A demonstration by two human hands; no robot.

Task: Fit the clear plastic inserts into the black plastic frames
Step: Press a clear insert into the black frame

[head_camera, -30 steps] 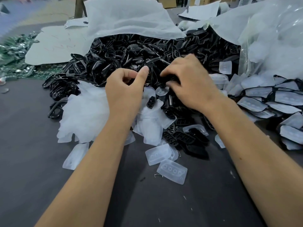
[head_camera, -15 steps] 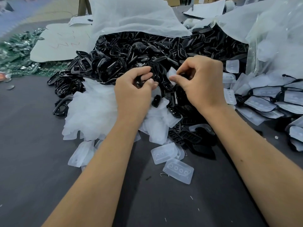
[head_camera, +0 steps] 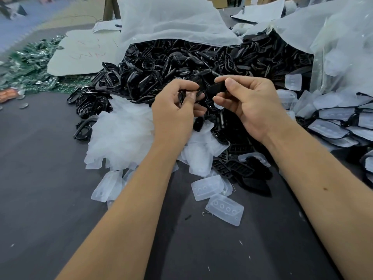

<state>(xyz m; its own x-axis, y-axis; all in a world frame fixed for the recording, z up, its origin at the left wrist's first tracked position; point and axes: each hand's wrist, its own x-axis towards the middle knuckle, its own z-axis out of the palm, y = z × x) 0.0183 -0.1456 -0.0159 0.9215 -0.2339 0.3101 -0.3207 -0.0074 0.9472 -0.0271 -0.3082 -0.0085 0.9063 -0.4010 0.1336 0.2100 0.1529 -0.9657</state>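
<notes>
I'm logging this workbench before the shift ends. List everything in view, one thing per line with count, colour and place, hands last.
black plastic frames: too many to count, black, heaped at the table's back centre, spilling from an open bag
clear plastic inserts: many, translucent white, piled in front of the frames, a few loose nearer the camera
finished pieces: several, clear with black rims, at the right edge
plastic bags: at least two, milky, behind and to the right of the heap
circuit boards: many, green, far left
table: one, dark grey
left hand: pinches a black frame
right hand: pinches a dark part beside that frame
</notes>
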